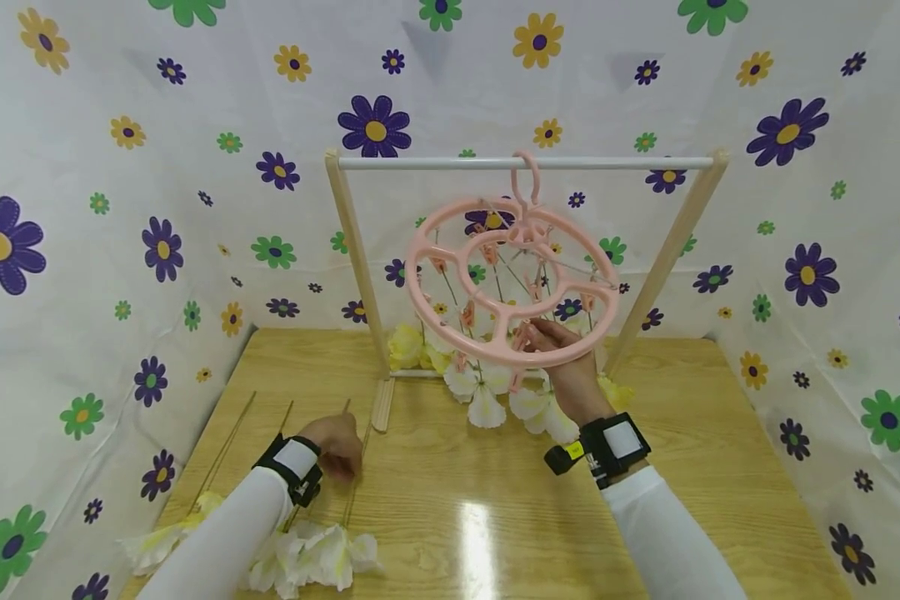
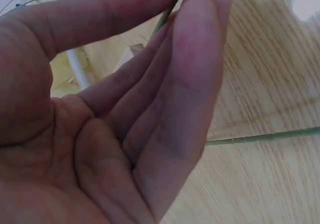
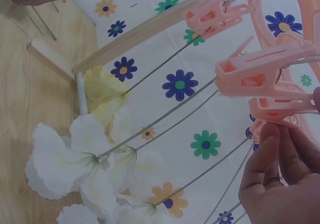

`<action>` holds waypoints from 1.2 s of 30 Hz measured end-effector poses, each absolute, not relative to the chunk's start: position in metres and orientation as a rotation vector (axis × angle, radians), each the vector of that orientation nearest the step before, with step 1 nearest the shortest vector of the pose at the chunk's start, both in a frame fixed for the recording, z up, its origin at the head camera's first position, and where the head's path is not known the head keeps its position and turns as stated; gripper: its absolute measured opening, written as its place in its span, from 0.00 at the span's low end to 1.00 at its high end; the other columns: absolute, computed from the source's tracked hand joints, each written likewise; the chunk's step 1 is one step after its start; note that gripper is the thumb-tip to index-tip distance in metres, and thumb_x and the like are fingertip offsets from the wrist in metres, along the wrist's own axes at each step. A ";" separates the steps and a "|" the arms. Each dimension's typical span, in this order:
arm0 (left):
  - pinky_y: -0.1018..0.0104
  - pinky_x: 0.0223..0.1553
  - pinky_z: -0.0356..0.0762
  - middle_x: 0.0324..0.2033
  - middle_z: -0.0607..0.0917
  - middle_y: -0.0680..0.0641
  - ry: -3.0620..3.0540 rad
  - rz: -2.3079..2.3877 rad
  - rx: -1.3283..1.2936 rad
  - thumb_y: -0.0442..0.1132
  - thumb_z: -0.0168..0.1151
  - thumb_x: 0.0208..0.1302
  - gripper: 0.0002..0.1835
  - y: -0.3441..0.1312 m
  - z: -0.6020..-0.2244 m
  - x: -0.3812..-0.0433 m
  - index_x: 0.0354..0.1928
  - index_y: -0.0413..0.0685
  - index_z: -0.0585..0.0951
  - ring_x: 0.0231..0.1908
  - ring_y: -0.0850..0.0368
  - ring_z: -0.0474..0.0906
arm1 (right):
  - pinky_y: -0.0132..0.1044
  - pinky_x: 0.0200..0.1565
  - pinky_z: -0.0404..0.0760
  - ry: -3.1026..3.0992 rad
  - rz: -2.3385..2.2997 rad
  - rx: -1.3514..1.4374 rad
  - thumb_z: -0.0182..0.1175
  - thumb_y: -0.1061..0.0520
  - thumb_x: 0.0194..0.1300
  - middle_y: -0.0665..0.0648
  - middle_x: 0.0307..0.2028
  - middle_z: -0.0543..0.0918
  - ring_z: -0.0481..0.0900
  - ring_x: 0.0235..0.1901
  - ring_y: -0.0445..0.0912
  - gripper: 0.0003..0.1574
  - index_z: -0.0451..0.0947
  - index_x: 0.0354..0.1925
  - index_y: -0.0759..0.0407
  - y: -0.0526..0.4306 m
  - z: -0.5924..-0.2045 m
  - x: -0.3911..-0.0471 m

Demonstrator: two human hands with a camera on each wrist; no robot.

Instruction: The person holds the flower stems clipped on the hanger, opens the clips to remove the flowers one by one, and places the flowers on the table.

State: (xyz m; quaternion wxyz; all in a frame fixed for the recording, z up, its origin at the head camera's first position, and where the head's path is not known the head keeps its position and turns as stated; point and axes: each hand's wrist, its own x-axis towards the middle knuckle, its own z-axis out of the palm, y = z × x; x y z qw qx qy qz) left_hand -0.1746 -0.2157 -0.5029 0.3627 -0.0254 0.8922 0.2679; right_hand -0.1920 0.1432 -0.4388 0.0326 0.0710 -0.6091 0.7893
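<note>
Left hand (image 1: 336, 446) is pinching a stem (image 2: 169, 13), eight o'clock from the ring (image 1: 501, 346); right hand (image 1: 570, 367) is pinching a clip (image 1: 522, 337), ring's six o'clock. Apparently readying the clip; next is likely calling for lifting stem there.

- Smooth pink plastic, softly sheened, in the round hanger (image 1: 502, 323) and clips (image 3: 245, 73)
- Pale, matt wood in the rack posts (image 1: 669, 258)
- Glossy wood grain across the desk (image 1: 570, 525)
- Thin, cloth-like, faintly crinkled finish on the white petals (image 3: 50, 159)
- Matt white cloth in the sleeves (image 1: 667, 529)
</note>
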 end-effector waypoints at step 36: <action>0.49 0.45 0.84 0.44 0.87 0.34 2.983 1.512 0.391 0.31 0.66 0.67 0.11 -0.128 -0.461 -0.265 0.48 0.31 0.85 0.43 0.39 0.86 | 0.41 0.42 0.76 -2.186 2.452 0.027 0.48 0.54 0.82 0.57 0.36 0.83 0.79 0.40 0.53 0.18 0.83 0.40 0.55 0.138 -0.467 -0.167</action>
